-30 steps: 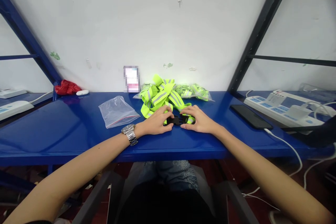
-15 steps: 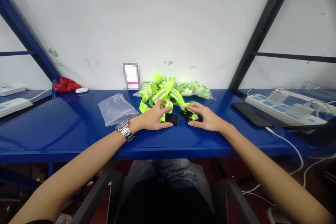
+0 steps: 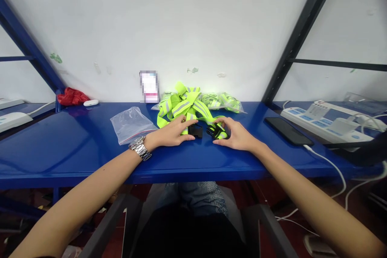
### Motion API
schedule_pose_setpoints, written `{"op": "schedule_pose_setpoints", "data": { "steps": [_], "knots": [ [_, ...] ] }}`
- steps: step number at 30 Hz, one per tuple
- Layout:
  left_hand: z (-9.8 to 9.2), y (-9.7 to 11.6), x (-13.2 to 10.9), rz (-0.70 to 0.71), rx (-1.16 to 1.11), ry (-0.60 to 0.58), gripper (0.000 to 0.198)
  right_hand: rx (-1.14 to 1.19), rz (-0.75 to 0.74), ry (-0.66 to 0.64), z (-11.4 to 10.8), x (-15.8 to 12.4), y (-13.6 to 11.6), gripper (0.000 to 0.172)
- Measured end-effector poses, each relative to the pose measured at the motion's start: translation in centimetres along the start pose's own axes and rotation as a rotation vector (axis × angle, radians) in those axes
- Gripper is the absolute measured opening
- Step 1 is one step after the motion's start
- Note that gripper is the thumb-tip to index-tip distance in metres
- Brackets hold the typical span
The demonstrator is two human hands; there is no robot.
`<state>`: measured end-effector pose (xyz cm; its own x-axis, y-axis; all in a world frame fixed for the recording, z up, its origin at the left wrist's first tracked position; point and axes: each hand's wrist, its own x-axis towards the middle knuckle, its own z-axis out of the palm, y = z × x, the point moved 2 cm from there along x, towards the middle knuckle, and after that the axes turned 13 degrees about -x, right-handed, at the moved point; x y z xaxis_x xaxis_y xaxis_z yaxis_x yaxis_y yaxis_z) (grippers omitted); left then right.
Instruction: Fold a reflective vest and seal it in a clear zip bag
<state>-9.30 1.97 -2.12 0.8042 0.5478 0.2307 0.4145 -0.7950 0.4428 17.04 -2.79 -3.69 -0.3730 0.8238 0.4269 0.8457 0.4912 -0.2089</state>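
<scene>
A tangle of neon yellow reflective straps [image 3: 184, 107] lies on the blue table [image 3: 75, 149] near the wall. Two black buckle halves sit apart in front of it. My left hand [image 3: 169, 133], with a metal watch on the wrist, holds the left buckle half [image 3: 196, 130] by the strap end. My right hand [image 3: 237, 135] pinches the right buckle half [image 3: 214, 131] between thumb and fingers.
A clear zip bag [image 3: 130, 124] lies left of my hands. Bagged yellow straps [image 3: 223, 102] rest by the wall. A black phone [image 3: 286, 131] with a white cable and power strips [image 3: 326, 120] sit to the right. A red item [image 3: 71, 96] is far left.
The two buckle halves, joined a second ago, have come apart. Both hands have shifted slightly away from each other, each keeping its half.
</scene>
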Motion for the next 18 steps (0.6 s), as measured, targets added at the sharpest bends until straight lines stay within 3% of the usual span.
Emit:
{"op": "schedule_pose_setpoints", "data": {
  "steps": [7, 11, 18],
  "knots": [
    [-0.18, 0.66, -0.01, 0.026, -0.085, 0.112, 0.066, 0.099, -0.096, 0.102, -0.39, 0.12, -0.39, 0.042],
    [-0.12, 0.57, 0.03, 0.044, -0.092, 0.123, 0.065, 0.069, -0.158, 0.088, -0.42, 0.02, -0.34, 0.047],
    [0.17, 0.39, 0.0, 0.072, -0.081, 0.1, 0.066, 0.045, -0.098, 0.071, -0.49, -0.13, -1.12, 0.057]
  ]
}}
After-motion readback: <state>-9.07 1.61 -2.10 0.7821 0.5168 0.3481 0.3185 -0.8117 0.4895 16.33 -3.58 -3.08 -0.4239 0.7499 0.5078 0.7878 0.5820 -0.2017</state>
